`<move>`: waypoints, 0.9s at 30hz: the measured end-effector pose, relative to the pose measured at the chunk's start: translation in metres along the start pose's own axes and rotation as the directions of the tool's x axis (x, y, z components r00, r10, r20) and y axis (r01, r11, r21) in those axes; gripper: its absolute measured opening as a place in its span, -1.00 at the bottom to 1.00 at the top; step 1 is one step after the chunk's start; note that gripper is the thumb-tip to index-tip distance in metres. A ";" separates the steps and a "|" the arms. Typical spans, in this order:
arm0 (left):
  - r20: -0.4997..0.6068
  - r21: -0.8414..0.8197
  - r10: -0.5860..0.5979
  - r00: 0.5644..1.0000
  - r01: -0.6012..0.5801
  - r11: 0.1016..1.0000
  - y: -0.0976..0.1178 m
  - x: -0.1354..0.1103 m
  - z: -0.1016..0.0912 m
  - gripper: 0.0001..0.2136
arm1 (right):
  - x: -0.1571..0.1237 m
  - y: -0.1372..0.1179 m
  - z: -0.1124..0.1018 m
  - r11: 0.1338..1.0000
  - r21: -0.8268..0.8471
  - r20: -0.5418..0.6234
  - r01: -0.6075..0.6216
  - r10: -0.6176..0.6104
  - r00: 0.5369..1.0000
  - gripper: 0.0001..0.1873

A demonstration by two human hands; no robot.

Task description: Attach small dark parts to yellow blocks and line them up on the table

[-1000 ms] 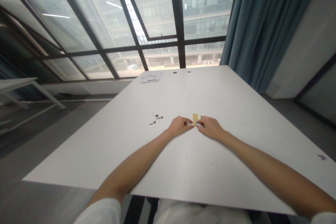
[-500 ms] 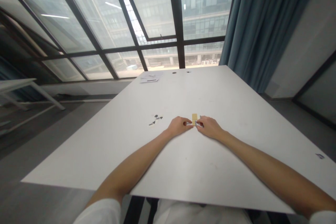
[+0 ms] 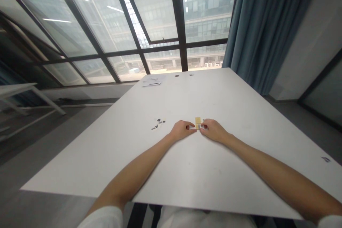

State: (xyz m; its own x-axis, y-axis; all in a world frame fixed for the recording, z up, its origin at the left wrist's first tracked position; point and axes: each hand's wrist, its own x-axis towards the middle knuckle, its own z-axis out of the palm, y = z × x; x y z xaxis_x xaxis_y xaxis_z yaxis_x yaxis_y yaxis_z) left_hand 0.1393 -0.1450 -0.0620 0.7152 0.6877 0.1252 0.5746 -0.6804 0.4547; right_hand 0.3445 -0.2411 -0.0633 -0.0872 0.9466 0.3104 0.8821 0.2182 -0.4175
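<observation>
A small yellow plate-like piece (image 3: 197,119) lies on the white table between my two hands. My left hand (image 3: 182,129) rests at its left side, fingers and thumb curled round to its near left edge. On the other side, my right hand (image 3: 213,130) has thumb and fingers pinched at a small grey piece (image 3: 198,126) over the near part of the yellow one. The fingertips partly hide both pieces, and the exact grip is too small to make out clearly. Another small grey bit (image 3: 203,120) shows just behind the right fingers.
Several small black and grey pieces (image 3: 159,122) lie scattered left of my hands. Papers (image 3: 151,82) rest at the table's far left corner. A small dark-marked item (image 3: 325,159) is near the right edge. Windows and a blue curtain (image 3: 256,35) stand beyond the white table (image 3: 120,164).
The view has tilted slightly, so the table sits a little lower in the picture. Both hands stay at the yellow piece, with only slight finger movement.
</observation>
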 end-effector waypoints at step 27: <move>-0.099 0.354 -0.141 0.985 0.168 0.920 -0.008 0.001 -0.002 -0.71 | 0.008 0.090 0.003 0.793 -0.326 -0.224 -0.515 0.465 0.857 -0.42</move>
